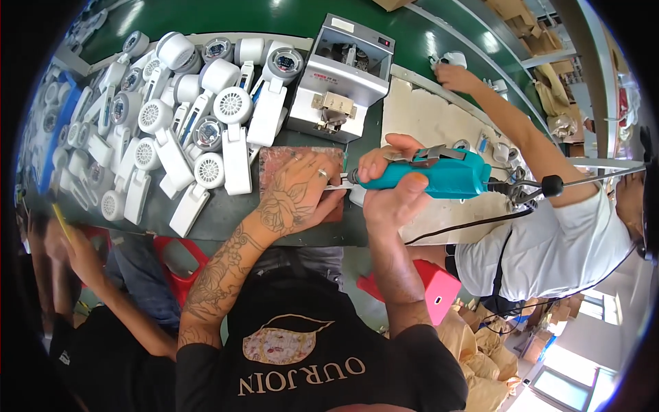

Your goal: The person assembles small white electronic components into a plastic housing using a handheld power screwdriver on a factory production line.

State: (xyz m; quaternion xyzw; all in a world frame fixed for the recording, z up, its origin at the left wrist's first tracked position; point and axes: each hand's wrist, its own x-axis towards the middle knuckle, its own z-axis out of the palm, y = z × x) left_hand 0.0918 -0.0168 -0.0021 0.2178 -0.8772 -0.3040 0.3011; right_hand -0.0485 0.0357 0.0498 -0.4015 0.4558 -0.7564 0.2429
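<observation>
My right hand (391,196) is wrapped round a teal electric screwdriver (449,175), held almost level with its tip pointing left. That tip meets a white plastic piece (336,186) under the fingers of my left hand (295,192). My left hand's fingers are bent down over the piece and hide most of it. Beneath them lies a worn reddish-brown mat (271,159) on the dark green bench (240,223). From the screwdriver's rear end a metal hook and a black cord run off to the right.
Many white handheld fans (233,106), some with open heads, crowd the bench at left. Behind the mat stands a grey metal machine (340,79). A co-worker's arm (508,117) reaches over the cardboard-covered surface (419,113) at right. Another person's hand (86,257) is at left.
</observation>
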